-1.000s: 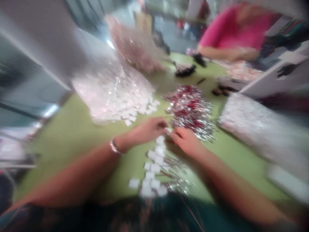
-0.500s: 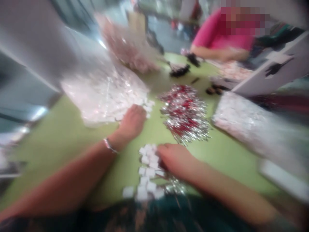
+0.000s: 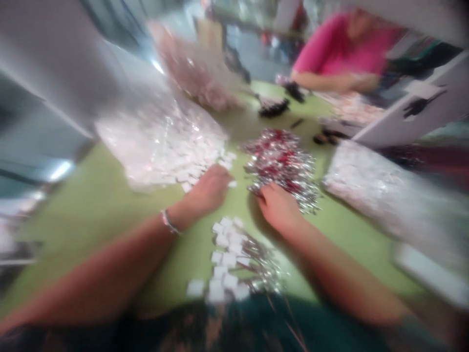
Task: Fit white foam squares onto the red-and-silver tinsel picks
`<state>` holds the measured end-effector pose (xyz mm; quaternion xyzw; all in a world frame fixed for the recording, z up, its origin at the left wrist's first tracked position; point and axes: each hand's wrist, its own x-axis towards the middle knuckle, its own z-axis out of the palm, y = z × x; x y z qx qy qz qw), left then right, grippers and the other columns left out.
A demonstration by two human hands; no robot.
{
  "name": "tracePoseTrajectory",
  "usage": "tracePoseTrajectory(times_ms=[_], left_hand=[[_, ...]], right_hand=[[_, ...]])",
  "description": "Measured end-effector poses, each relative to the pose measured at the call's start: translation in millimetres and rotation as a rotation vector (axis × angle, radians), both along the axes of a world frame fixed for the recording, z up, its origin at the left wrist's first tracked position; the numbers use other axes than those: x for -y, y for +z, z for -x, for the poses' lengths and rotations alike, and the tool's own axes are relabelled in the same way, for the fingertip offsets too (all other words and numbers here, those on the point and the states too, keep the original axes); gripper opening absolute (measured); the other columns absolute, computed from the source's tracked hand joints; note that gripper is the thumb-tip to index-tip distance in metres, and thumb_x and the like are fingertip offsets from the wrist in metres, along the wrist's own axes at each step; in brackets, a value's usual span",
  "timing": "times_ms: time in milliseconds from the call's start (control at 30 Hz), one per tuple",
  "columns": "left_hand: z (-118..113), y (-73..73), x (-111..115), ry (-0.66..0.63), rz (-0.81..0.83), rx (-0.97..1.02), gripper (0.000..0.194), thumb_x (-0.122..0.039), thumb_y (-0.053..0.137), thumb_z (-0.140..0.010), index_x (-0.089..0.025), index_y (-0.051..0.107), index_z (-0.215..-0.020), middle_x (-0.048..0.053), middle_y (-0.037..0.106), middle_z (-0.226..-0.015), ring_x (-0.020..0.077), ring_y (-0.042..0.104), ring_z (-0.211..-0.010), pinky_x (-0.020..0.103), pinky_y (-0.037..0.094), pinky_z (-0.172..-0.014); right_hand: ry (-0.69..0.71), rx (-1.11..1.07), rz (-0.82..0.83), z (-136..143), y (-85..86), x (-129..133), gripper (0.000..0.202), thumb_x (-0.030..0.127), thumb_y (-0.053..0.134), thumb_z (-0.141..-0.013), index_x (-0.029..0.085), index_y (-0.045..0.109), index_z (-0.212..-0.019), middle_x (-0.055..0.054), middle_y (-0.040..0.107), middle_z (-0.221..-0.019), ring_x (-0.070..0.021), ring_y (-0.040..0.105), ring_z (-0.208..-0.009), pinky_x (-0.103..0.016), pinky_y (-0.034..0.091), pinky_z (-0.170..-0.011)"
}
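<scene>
Clock directions are taken from the wearer's seat, 12 being straight ahead. Nearest, at 12 o'clock, lies a group of white square tags [image 3: 230,281] with silver-tipped strands [image 3: 266,269] trailing to their right, on the green tabletop [image 3: 91,210]. Beyond it, between 11 and 12, the left hand [image 3: 210,190] curls at the near edge of the loose white pieces [image 3: 183,174]; its fingertips are hidden, so its grip cannot be determined. Just short of 1 o'clock, the right hand [image 3: 280,208] has bent fingers touching the red-and-silver pile [image 3: 280,154]; whether a strand is pinched cannot be determined. Step in hand, as judged: drawing one piece from each supply. The next move calls for separating a single strand from its tangled neighbours and a single tag from the heap. Farther, toward 1 o'clock, sits a co-worker in a pink top [image 3: 340,49].
</scene>
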<state>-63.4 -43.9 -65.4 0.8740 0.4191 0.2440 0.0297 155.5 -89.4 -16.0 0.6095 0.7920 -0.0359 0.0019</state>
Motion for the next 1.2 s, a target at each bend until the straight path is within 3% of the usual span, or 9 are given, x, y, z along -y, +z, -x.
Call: tracePoseTrajectory(times_ms=[200, 333, 433, 567, 733, 900, 1033, 1200], left_hand=[[-2, -2.9, 5, 0.025, 0.145, 0.089, 0.033, -0.01, 0.047, -0.088, -0.014, 0.068, -0.114, 0.011, 0.069, -0.112, 0.0234, 0.06, -0.105, 0.041, 0.047, -0.096], [-8, 7.7, 13, 0.078, 0.283, 0.186, 0.029, -0.016, 0.051, -0.088, -0.017, 0.072, -0.107, 0.008, 0.072, -0.107, 0.0217, 0.064, -0.099, 0.037, 0.049, -0.091], [-12, 17.6, 18, 0.129, 0.484, 0.404, 0.031, -0.023, 0.06, -0.083, -0.02, 0.072, -0.112, 0.005, 0.074, -0.105, 0.0172, 0.065, -0.084, 0.032, 0.051, -0.08], [-12, 21.7, 20, 0.072, 0.8, 0.677, 0.041, -0.029, 0.066, -0.081, -0.028, 0.069, -0.122, 0.001, 0.075, -0.093, 0.0125, 0.059, -0.067, 0.028, 0.048, -0.063], [-17, 23.0, 23, 0.046, 1.016, 0.895, 0.036, -0.028, 0.074, -0.074, -0.023, 0.074, -0.11, 0.004, 0.073, -0.088, 0.0123, 0.057, -0.066, 0.028, 0.046, -0.061], [-23, 32.0, 28, 0.041, 1.305, 1.14, 0.025, -0.027, 0.076, -0.075, -0.016, 0.068, -0.096, 0.007, 0.072, -0.084, 0.0139, 0.064, -0.071, 0.029, 0.047, -0.068], [-26, 36.8, 32, 0.084, 1.288, 1.208, 0.02, -0.03, 0.073, -0.08, -0.013, 0.066, -0.085, 0.008, 0.07, -0.086, 0.0123, 0.061, -0.072, 0.028, 0.046, -0.069], [-27, 32.8, 34, 0.037, 1.281, 1.244, 0.032, -0.029, 0.071, -0.082, -0.016, 0.07, -0.112, 0.008, 0.072, -0.094, 0.0093, 0.053, -0.069, 0.025, 0.04, -0.064]], right_hand=[[0.014, -0.165, 0.028, -12, -1.2, 2, 0.014, 0.023, 0.053, -0.09, 0.019, 0.062, -0.081, -0.006, 0.062, -0.091, -0.017, 0.054, -0.076, -0.03, 0.032, -0.062], [0.063, -0.264, 0.021, -13, -0.3, 3, 0.013, 0.02, 0.053, -0.088, 0.018, 0.061, -0.078, -0.006, 0.062, -0.09, -0.0164, 0.054, -0.075, -0.029, 0.033, -0.063], [0.044, -0.434, 0.01, -14, 4.1, 4, 0.009, 0.02, 0.054, -0.086, 0.019, 0.06, -0.079, -0.004, 0.063, -0.081, -0.015, 0.054, -0.071, -0.028, 0.036, -0.065], [-0.039, -0.66, 0.168, -12, 11.6, 7, 0.008, 0.022, 0.058, -0.081, 0.02, 0.058, -0.073, 0.001, 0.063, -0.068, -0.0125, 0.052, -0.061, -0.026, 0.038, -0.061], [-0.061, -0.804, 0.296, -6, 19.1, 9, 0.012, 0.019, 0.055, -0.082, 0.02, 0.061, -0.071, 0.002, 0.063, -0.064, -0.0117, 0.055, -0.06, -0.025, 0.04, -0.061], [-0.13, -0.865, 0.383, -5, 24.9, 12, 0.024, 0.023, 0.057, -0.084, 0.019, 0.059, -0.06, 0.003, 0.061, -0.058, -0.0094, 0.049, -0.053, -0.024, 0.037, -0.055], [-0.193, -0.928, 0.551, -5, 26.2, 16, 0.024, 0.027, 0.055, -0.086, 0.02, 0.064, -0.065, 0.003, 0.06, -0.055, -0.008, 0.041, -0.045, -0.024, 0.03, -0.047], [-0.214, -1.027, 0.736, -1, 23.4, 18, 0.022, 0.03, 0.056, -0.084, 0.019, 0.066, -0.069, 0.004, 0.056, -0.052, -0.0071, 0.037, -0.043, -0.023, 0.025, -0.045]])
